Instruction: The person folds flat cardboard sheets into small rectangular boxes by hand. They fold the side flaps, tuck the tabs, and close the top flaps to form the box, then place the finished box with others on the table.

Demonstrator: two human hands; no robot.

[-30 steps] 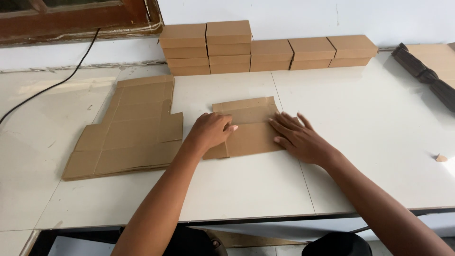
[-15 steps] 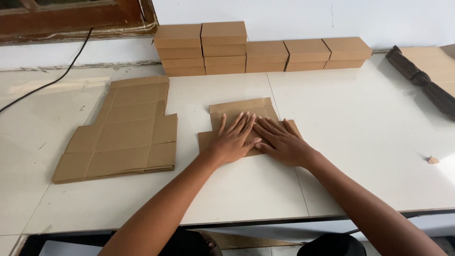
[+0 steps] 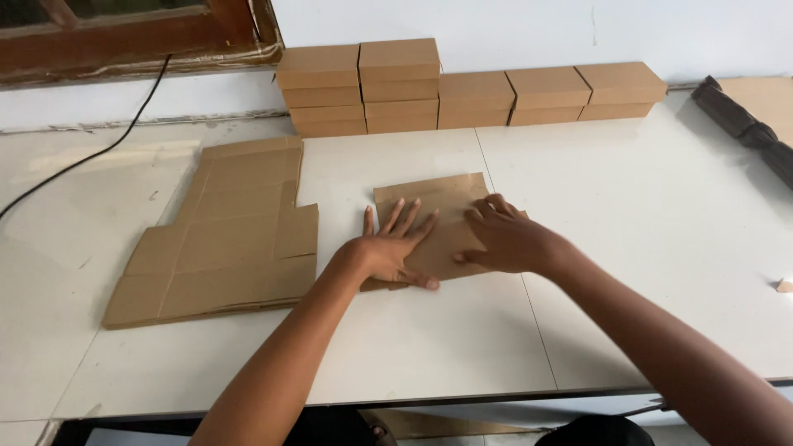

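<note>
White surface [image 3: 644,248], mid-front: the folded cardboard blank [image 3: 429,194] lies flat, long axis left-right — left hand [image 3: 392,248] spread flat on it, right hand [image 3: 508,241] pressing beside, fingers curled, gripping nothing.

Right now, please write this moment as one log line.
left hand: flat on folded cardboard piece | right hand: pressing same piece | flat cardboard stack: beside, apart

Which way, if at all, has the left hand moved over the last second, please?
Yes. The left hand slid right across the folded cardboard piece, away from the flat cardboard stack, toward the right hand.
</note>
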